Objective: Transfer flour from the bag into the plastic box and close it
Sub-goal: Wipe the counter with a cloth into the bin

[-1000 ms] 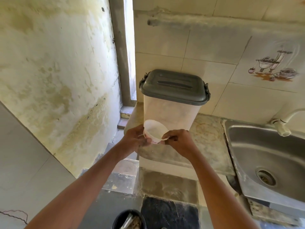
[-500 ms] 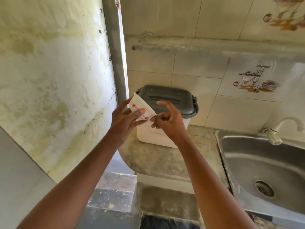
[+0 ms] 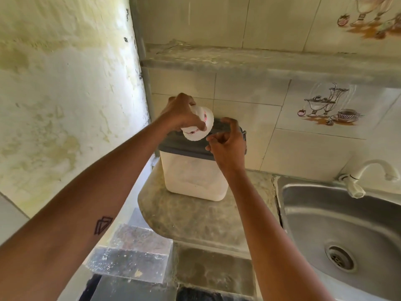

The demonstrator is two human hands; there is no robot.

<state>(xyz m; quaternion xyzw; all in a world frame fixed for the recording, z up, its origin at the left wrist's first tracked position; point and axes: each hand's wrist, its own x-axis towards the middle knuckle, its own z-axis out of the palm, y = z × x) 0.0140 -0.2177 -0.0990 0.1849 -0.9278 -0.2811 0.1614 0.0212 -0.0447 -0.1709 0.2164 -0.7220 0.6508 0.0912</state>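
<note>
Home kitchen, steel sink [image 3: 347, 231], tap [image 3: 366, 172], tiled wall [image 3: 303, 148]

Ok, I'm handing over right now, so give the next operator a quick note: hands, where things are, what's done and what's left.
Left hand: grip on the small white cup, held over the box lid.
Right hand: holds nothing, fingers loosely curled, just right of the cup over the lid's right side.
Plastic box: upright on the stone counter, left of the sink; white flour shows through its wall.
Grey lid: sits on the box; I cannot tell whether the side latches are fastened.
No flour bag in view.
Done: transfer looks finished, lid on.
Left: put the cup down, probably on the lid, and check the latches.
</note>
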